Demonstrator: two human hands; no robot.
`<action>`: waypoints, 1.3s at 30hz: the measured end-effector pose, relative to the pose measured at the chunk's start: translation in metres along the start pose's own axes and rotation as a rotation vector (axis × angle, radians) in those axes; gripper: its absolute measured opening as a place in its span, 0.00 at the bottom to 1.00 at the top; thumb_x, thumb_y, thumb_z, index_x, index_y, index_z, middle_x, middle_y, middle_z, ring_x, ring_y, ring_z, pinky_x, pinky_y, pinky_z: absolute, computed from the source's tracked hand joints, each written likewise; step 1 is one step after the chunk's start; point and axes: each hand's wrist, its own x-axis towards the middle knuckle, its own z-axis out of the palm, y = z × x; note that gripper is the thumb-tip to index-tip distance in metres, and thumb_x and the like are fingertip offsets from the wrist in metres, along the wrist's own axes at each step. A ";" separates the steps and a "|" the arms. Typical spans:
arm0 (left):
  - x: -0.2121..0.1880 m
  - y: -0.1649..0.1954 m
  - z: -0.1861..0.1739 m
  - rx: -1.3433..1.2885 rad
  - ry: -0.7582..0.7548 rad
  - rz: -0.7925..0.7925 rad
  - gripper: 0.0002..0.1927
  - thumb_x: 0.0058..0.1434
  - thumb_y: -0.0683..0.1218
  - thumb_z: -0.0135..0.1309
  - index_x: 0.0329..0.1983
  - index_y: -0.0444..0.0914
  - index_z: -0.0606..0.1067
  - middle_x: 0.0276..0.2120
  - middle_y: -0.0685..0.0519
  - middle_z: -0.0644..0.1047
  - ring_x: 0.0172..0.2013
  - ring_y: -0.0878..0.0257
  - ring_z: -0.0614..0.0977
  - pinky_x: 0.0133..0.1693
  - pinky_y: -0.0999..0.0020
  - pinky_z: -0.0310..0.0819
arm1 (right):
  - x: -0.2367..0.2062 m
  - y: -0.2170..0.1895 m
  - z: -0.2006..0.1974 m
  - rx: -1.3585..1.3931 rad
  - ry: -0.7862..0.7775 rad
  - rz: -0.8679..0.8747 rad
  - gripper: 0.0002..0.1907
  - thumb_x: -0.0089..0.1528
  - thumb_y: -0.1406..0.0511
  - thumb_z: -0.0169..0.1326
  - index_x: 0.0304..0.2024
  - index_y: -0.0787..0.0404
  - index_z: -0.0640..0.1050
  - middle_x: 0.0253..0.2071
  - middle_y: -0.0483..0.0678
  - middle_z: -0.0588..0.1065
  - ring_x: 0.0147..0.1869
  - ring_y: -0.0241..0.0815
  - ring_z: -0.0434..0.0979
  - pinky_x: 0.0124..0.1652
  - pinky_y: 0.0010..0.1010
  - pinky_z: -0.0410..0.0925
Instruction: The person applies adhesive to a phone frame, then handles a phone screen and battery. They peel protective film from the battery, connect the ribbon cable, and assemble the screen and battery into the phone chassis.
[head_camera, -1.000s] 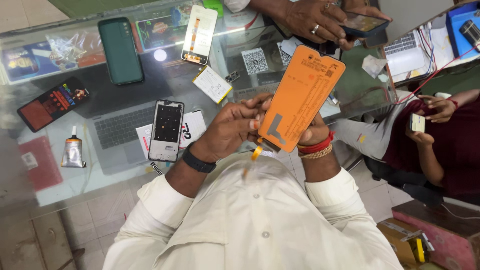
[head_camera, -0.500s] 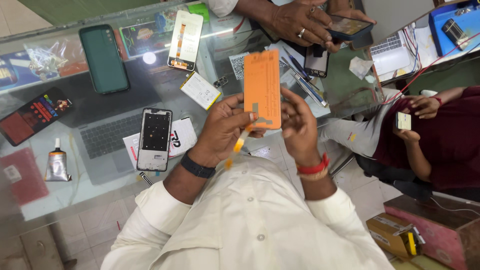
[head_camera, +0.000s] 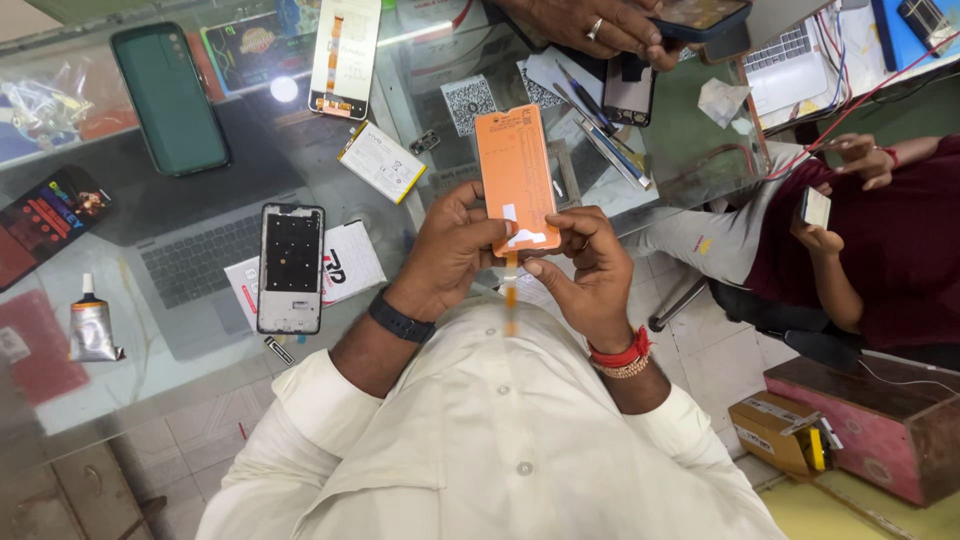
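Gripping the orange display panel (head_camera: 515, 175) with its white label, our left grip (head_camera: 452, 252) and right grip (head_camera: 590, 268) close on its lower edge above the glass bench (head_camera: 200, 370).

A second ago the orange display panel (head_camera: 515, 175) was tilted and filled the upper right of the middle, with the right hand (head_camera: 590, 275) hidden behind it; now it stands nearly upright at top centre, smaller in the frame. The left hand (head_camera: 455, 250) and the right hand have shifted to pinch its lower edge from either side. The orange flex strip (head_camera: 511, 295) now hangs straight down between them instead of slanting left.
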 end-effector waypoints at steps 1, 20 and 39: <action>0.000 -0.001 0.000 0.016 0.001 0.003 0.20 0.61 0.33 0.53 0.57 0.30 0.68 0.39 0.43 0.83 0.36 0.59 0.86 0.39 0.59 0.87 | 0.000 0.000 0.000 -0.004 0.001 0.005 0.24 0.63 0.73 0.65 0.59 0.66 0.72 0.55 0.46 0.70 0.55 0.33 0.76 0.56 0.26 0.73; -0.001 -0.003 0.006 0.085 -0.008 0.060 0.24 0.61 0.33 0.52 0.61 0.33 0.66 0.40 0.44 0.83 0.36 0.60 0.86 0.36 0.63 0.87 | -0.001 0.005 0.003 0.029 0.041 0.038 0.19 0.65 0.76 0.62 0.56 0.68 0.71 0.53 0.48 0.72 0.57 0.37 0.79 0.58 0.27 0.75; -0.002 0.002 0.006 0.178 -0.074 0.126 0.23 0.64 0.33 0.54 0.61 0.29 0.64 0.39 0.41 0.83 0.36 0.59 0.87 0.37 0.62 0.88 | -0.010 0.014 0.004 0.049 0.101 0.029 0.20 0.66 0.76 0.61 0.57 0.69 0.70 0.51 0.51 0.75 0.56 0.37 0.81 0.57 0.28 0.76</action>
